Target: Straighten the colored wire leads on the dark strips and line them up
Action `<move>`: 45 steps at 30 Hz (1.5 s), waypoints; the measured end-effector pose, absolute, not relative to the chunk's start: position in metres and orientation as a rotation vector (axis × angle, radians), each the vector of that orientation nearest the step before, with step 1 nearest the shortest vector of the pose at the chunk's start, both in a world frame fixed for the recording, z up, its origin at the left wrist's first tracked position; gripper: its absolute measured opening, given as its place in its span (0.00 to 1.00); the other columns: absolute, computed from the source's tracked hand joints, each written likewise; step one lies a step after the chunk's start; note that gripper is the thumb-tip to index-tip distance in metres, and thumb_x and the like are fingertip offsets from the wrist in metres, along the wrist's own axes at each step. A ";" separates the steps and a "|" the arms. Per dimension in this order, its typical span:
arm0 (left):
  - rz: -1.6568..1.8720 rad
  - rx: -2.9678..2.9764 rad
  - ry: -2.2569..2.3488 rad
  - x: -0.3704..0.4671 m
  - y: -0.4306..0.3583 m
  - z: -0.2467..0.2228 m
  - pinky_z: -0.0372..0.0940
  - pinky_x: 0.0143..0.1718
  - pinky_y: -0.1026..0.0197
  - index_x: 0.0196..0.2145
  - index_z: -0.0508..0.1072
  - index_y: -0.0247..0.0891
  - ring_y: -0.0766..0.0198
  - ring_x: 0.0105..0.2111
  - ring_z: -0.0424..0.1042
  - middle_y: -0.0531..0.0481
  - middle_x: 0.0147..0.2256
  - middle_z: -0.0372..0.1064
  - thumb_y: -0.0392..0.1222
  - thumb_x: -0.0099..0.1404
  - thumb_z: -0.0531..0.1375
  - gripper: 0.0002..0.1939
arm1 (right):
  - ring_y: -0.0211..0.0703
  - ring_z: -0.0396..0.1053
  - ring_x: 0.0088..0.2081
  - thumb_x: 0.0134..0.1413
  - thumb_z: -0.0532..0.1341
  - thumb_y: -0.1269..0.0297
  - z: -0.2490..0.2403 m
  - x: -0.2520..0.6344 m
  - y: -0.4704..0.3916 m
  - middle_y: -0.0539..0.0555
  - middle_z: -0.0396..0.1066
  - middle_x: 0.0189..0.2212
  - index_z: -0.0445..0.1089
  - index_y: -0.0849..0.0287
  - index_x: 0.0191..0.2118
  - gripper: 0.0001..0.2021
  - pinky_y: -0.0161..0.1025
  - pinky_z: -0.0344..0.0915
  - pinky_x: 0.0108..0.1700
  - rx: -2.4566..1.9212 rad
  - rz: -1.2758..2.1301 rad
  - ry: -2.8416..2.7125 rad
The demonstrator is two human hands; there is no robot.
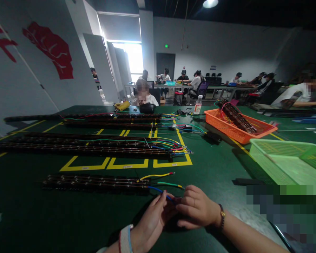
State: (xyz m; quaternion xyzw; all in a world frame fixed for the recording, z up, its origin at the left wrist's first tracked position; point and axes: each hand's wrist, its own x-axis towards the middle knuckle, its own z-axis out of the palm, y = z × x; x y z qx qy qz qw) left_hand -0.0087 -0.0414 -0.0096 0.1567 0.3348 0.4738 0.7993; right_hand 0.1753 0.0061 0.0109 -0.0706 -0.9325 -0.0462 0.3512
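My left hand [153, 219] pinches a blue wire [155, 189] between thumb and fingers. The wire runs out of the right end of a short dark bundle of strips [94, 183] lying flat on the green table. Close beside it, my right hand [198, 206] is closed around the wire's far end; its tip is hidden by the fingers. From the same bundle a yellow wire [156, 176] with a red-sleeved metal terminal and a green wire [168, 183] with a yellow sleeve stick out to the right. The green wire's tip reaches close to my right fingers.
Longer strip bundles [94, 146] with coloured wire ends lie farther back over yellow tape outlines [127, 166]. To the right are an orange basket [221, 128] holding another bundle and a light-green basket [287, 168]. A bottle [198, 104] stands behind. Several people sit at tables beyond.
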 end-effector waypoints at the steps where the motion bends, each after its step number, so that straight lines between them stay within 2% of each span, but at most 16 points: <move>1: 1.020 0.331 0.718 -0.009 -0.042 -0.010 0.64 0.36 0.63 0.34 0.72 0.33 0.67 0.29 0.70 0.49 0.29 0.71 0.45 0.64 0.58 0.11 | 0.40 0.63 0.29 0.58 0.57 0.62 0.011 0.174 0.005 0.52 0.69 0.27 0.66 0.63 0.43 0.11 0.41 0.61 0.37 -0.161 -0.154 -2.443; 3: 1.038 0.320 0.703 -0.008 -0.042 -0.010 0.63 0.36 0.64 0.34 0.72 0.33 0.69 0.29 0.69 0.50 0.29 0.71 0.44 0.64 0.58 0.10 | 0.40 0.64 0.30 0.58 0.57 0.70 0.010 0.173 0.005 0.53 0.70 0.28 0.66 0.64 0.45 0.10 0.39 0.61 0.37 -0.161 -0.169 -2.479; 5: 1.059 0.315 0.673 -0.008 -0.042 -0.008 0.63 0.41 0.62 0.34 0.72 0.32 0.67 0.32 0.70 0.48 0.32 0.72 0.43 0.64 0.57 0.10 | 0.40 0.64 0.32 0.59 0.55 0.73 0.008 0.174 0.007 0.53 0.70 0.28 0.65 0.64 0.48 0.11 0.39 0.62 0.37 -0.208 -0.123 -2.470; 9: 1.008 0.372 0.654 -0.008 -0.042 -0.004 0.62 0.46 0.54 0.38 0.70 0.31 0.59 0.38 0.72 0.41 0.36 0.73 0.46 0.66 0.54 0.13 | 0.39 0.63 0.30 0.60 0.55 0.72 0.002 0.176 0.015 0.53 0.67 0.26 0.65 0.64 0.48 0.11 0.38 0.61 0.33 -0.411 -0.013 -2.339; 12: 0.920 0.450 0.694 -0.008 -0.043 -0.002 0.63 0.43 0.52 0.35 0.69 0.31 0.55 0.35 0.74 0.37 0.33 0.74 0.49 0.66 0.53 0.17 | 0.39 0.61 0.29 0.61 0.56 0.68 -0.003 0.177 0.022 0.53 0.66 0.26 0.68 0.61 0.45 0.09 0.36 0.60 0.32 -0.615 0.035 -2.321; 16: 0.868 0.499 0.724 -0.009 -0.044 0.002 0.64 0.39 0.53 0.31 0.67 0.32 0.56 0.30 0.74 0.38 0.29 0.74 0.50 0.67 0.51 0.17 | 0.39 0.62 0.32 0.60 0.58 0.65 -0.005 0.177 0.026 0.53 0.67 0.28 0.70 0.58 0.44 0.09 0.35 0.60 0.34 -0.726 0.134 -2.460; 27: 0.888 0.467 0.728 -0.008 -0.042 0.000 0.63 0.40 0.53 0.31 0.67 0.31 0.57 0.31 0.73 0.39 0.30 0.73 0.47 0.65 0.54 0.14 | 0.40 0.60 0.33 0.60 0.57 0.61 -0.005 0.175 0.026 0.53 0.67 0.29 0.73 0.55 0.43 0.10 0.39 0.56 0.37 -0.731 0.165 -2.569; 35: 0.877 0.484 0.748 -0.008 -0.045 0.004 0.63 0.39 0.53 0.30 0.67 0.32 0.57 0.31 0.73 0.39 0.31 0.73 0.46 0.66 0.53 0.13 | 0.43 0.66 0.39 0.63 0.52 0.60 0.000 0.184 0.040 0.55 0.68 0.36 0.72 0.57 0.43 0.13 0.41 0.64 0.43 -1.061 0.628 -2.120; 37: 0.877 0.495 0.742 -0.008 -0.045 0.004 0.63 0.39 0.53 0.30 0.67 0.32 0.57 0.31 0.73 0.38 0.31 0.73 0.46 0.66 0.52 0.14 | 0.44 0.66 0.42 0.63 0.53 0.61 -0.004 0.184 0.046 0.56 0.69 0.39 0.72 0.57 0.44 0.13 0.43 0.64 0.46 -1.121 0.649 -2.036; 42: 0.879 0.511 0.702 -0.008 -0.044 -0.001 0.63 0.41 0.52 0.31 0.67 0.32 0.57 0.32 0.74 0.39 0.31 0.74 0.46 0.66 0.52 0.14 | 0.47 0.62 0.52 0.61 0.53 0.65 -0.007 0.175 0.052 0.58 0.66 0.51 0.63 0.55 0.56 0.18 0.50 0.58 0.54 -1.025 0.571 -2.188; 45: 0.886 0.517 0.684 -0.008 -0.044 -0.002 0.63 0.41 0.52 0.31 0.67 0.32 0.57 0.32 0.74 0.39 0.31 0.74 0.46 0.66 0.52 0.14 | 0.46 0.64 0.50 0.61 0.54 0.65 -0.004 0.170 0.051 0.57 0.69 0.47 0.64 0.55 0.55 0.17 0.50 0.57 0.54 -0.959 0.599 -2.280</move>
